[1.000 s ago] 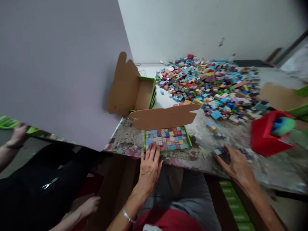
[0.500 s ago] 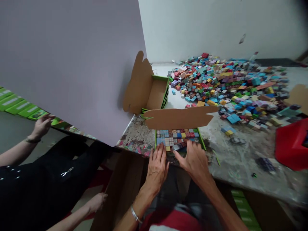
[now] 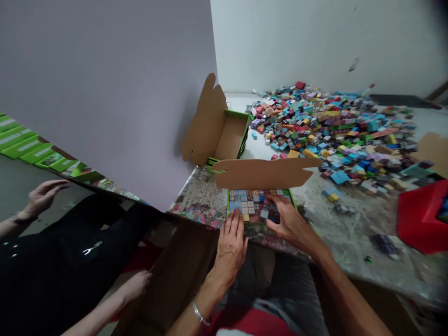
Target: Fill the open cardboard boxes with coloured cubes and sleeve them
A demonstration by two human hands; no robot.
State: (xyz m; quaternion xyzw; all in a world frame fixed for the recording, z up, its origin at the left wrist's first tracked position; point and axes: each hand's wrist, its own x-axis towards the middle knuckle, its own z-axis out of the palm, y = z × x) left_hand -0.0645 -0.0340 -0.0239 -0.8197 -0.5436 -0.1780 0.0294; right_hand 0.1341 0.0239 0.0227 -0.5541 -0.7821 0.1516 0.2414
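Resting nearly flat, its fingers extended and close together, the left hand (image 3: pixel 231 249) lies at lower centre of the frame with its fingertips at the near left edge of a shallow, green-rimmed cardboard box (image 3: pixel 228 200). The right hand (image 3: pixel 294 224), just right of centre, appears to pinch a short row of small grey and dark patterned blocks (image 3: pixel 265 211) between thumb and fingers; the exact contact is partly hidden. The row sits tilted over the near part of the box, above a close-set layer of small multicoloured patterned blocks (image 3: pixel 248 207). Two faults seem possible: uneven pressure could break the row apart, since nothing visible binds its pieces, and a slanted entry could catch on neighbouring blocks and lift them. Beyond the hands, a brown cardboard flap (image 3: pixel 266 172) with an irregular outline rises over the far edge of the box; if knocked forward, it could cover the layer. At right stands a red angular container (image 3: pixel 420 219) on the stained grey worktable (image 3: pixel 329 242). Farther back lie an open brown box with green edges (image 3: pixel 231 137) and, at upper right, a broad heap of loose coloured blocks (image 3: pixel 325 123).
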